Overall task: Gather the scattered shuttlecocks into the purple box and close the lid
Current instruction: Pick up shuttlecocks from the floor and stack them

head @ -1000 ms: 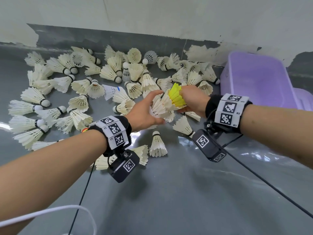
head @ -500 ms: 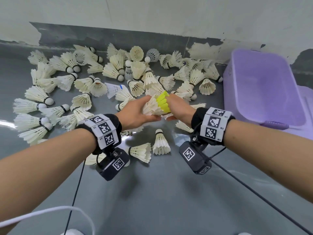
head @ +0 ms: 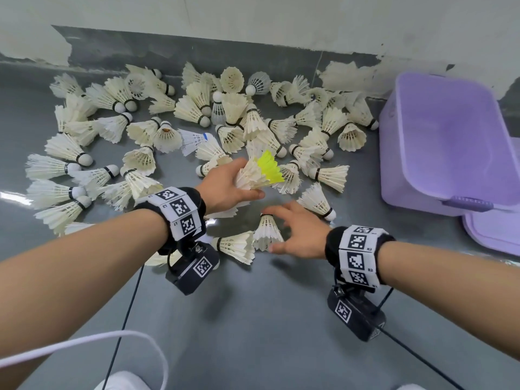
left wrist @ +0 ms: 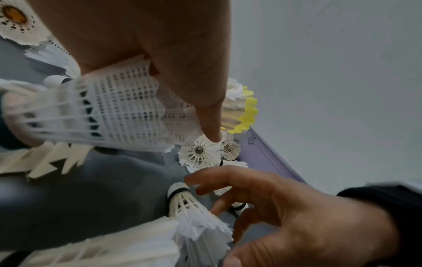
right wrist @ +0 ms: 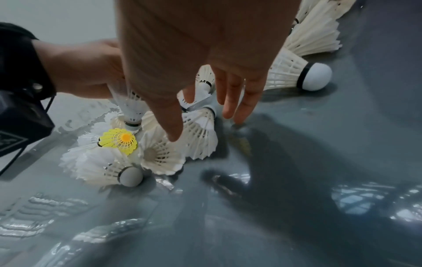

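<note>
Far left on the grey floor point(head: 253, 319): white shuttlecocks point(head: 59, 167) lying on their sides, cork ends mostly pointing right. Scatter runs along the wall point(head: 253, 12) toward the middle, some piled on each other, one netted plastic one point(head: 218, 109) among the feather ones.

Left hand point(head: 225, 190): fingers curled round a bunch of stacked shuttlecocks point(head: 250, 175), with a yellow shuttlecock point(head: 268, 167) at the outer end of the bunch. Left wrist view shows the thumb point(left wrist: 205, 108) lying across a white netted skirt point(left wrist: 118, 108), yellow rim point(left wrist: 250, 110) poking out beyond it. Bunch is held above the floor, over the middle of the scatter.

Below that hand: two loose shuttlecocks, one on its side point(head: 236, 247), one standing on its skirt with cork up point(head: 267, 232), touching each other.

Right hand point(head: 298, 232): fingers spread and straight, holding nothing, just over the standing shuttlecock. Right wrist view shows the fingertips point(right wrist: 173, 133) at its skirt point(right wrist: 198, 133); can't tell if they touch it. One more shuttlecock point(head: 318, 201) just beyond that hand.

Both wrists carry black bands with printed marker squares point(head: 177, 209) and a camera block point(head: 194, 268) under each.

Far right: purple box point(head: 439, 190), open, nothing visible inside, against the wall. Its lid point(head: 495, 235) lies flat on the floor, partly under the box's near corner.
</note>
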Action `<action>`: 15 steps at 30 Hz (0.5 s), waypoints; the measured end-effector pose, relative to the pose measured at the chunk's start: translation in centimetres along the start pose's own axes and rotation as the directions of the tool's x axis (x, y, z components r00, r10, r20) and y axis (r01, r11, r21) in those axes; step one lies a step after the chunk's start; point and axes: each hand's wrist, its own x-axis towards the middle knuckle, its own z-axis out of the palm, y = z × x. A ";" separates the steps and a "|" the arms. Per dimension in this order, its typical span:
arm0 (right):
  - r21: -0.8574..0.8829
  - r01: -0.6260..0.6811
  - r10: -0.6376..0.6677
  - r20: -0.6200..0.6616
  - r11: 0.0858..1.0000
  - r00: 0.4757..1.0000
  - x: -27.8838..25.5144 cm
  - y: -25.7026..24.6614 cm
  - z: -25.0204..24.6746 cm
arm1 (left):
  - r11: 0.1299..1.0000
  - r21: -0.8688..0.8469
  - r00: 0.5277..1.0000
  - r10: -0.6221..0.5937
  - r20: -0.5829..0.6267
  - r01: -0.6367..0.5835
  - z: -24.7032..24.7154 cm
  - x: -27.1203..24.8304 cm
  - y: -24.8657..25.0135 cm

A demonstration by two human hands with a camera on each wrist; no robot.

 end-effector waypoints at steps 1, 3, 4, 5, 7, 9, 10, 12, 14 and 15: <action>-0.011 0.017 -0.017 0.003 1.000 1.000 0.1 0.0 0.2 | 1.000 0.006 1.000 -0.002 0.004 0.002 0.1 0.1 0.0; -0.050 0.051 -0.053 -0.026 0.997 0.998 0.4 -0.1 0.2 | 1.000 0.018 1.000 -0.004 0.007 0.004 0.3 0.3 0.1; -0.052 0.061 -0.064 -0.063 0.997 0.996 0.6 -0.2 0.1 | 1.000 0.031 1.000 -0.002 0.007 0.001 0.3 0.3 0.1; -0.034 0.062 -0.066 -0.111 0.997 0.992 0.8 -0.2 -0.1 | 0.999 0.046 1.000 0.000 0.010 0.000 0.4 0.3 0.0; 0.037 0.045 -0.035 -0.236 0.998 0.971 1.0 0.0 -0.8 | 0.999 0.049 1.000 -0.008 0.018 0.007 0.4 0.4 -0.3; 0.104 -0.028 0.065 -0.370 0.994 0.927 1.1 0.1 -2.0 | 0.999 0.034 1.000 -0.022 0.022 0.021 0.3 0.3 -0.5; 0.155 -0.076 0.137 -0.433 0.985 0.891 1.0 0.2 -2.7 | 0.999 0.032 0.999 -0.026 0.021 0.025 0.3 0.3 -0.5; 0.334 -0.137 0.306 -0.530 0.933 0.791 1.2 0.3 -4.2 | 0.999 0.038 0.999 -0.029 0.024 0.028 0.1 0.4 -0.6; 0.546 -0.091 0.447 -0.566 0.833 0.693 1.6 0.3 -5.7 | 0.998 0.055 0.999 -0.028 0.037 0.025 0.0 0.3 -0.5; 0.615 -0.043 0.481 -0.569 0.787 0.668 1.8 0.3 -6.3 | 0.998 0.064 0.999 -0.023 0.043 0.020 0.0 0.3 -0.4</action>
